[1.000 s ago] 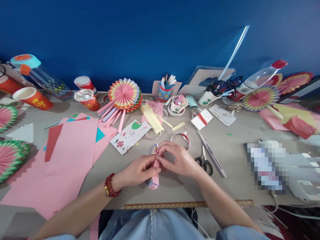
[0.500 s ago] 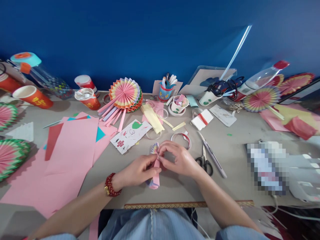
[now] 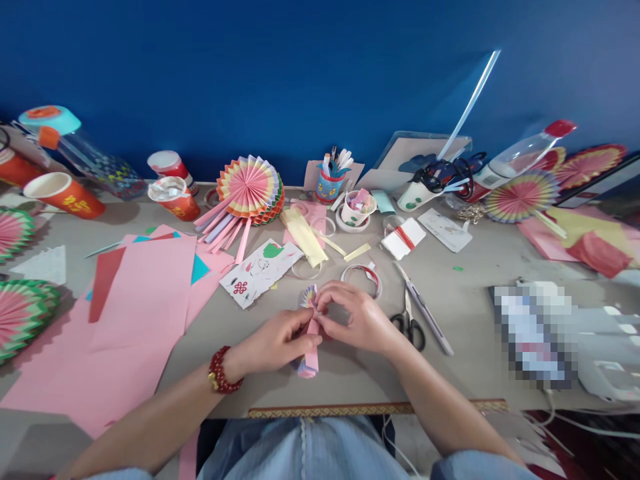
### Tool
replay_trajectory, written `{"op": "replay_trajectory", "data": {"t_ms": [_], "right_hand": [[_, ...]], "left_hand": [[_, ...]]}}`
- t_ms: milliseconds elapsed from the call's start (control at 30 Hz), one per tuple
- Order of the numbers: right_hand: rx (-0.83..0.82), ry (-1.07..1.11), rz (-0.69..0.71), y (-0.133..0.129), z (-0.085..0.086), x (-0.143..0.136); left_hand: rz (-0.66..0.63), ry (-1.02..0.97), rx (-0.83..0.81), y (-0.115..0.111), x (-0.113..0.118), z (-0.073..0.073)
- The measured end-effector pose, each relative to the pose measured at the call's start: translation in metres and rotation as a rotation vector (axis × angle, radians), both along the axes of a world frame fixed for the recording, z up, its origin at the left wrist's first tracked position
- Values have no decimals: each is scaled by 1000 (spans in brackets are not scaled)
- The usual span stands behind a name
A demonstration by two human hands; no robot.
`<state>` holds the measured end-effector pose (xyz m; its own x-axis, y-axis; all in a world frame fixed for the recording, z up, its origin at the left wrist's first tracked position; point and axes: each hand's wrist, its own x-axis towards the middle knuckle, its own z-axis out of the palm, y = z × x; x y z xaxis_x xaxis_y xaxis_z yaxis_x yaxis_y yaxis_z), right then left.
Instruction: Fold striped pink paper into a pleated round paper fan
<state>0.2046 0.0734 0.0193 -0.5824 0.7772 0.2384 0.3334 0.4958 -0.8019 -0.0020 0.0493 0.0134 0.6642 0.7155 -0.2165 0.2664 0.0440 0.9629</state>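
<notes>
A narrow pleated paper strip [image 3: 311,357], pink with lilac and yellow edges, stands between my hands above the table. My left hand [image 3: 277,340], with a red bead bracelet [image 3: 223,371] at the wrist, grips it from the left, thumb across its lower half. From the right, my right hand [image 3: 355,317] pinches the same paper near its middle, thumb and forefinger together. The pleats fan out slightly at the far end. Just beyond my right hand lies a roll of tape [image 3: 376,283]. Black-handled scissors [image 3: 409,327] and a utility knife [image 3: 430,317] rest to its right.
Pink paper sheets [image 3: 143,287] cover the left side. Finished paper fans [image 3: 249,188], a pen cup [image 3: 329,185], orange paper cups [image 3: 67,195] and a tilted bottle [image 3: 523,160] line the blue wall. A blurred phone [image 3: 533,340] lies at the right.
Both hands keep their hold on the pleated paper in almost the same place. The view has shifted very slightly; nothing else visibly moves.
</notes>
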Motion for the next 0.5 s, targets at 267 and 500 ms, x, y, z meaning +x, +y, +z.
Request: {"op": "replay_trajectory", "data": {"t_ms": [267,500], "right_hand": [[25,-14,-1,-1,-1,0],[55,-22,-10,-2,0,-2]], "left_hand": [[0,-7,-8,0,0,-1],[11,28,15,-1,2,-2]]}}
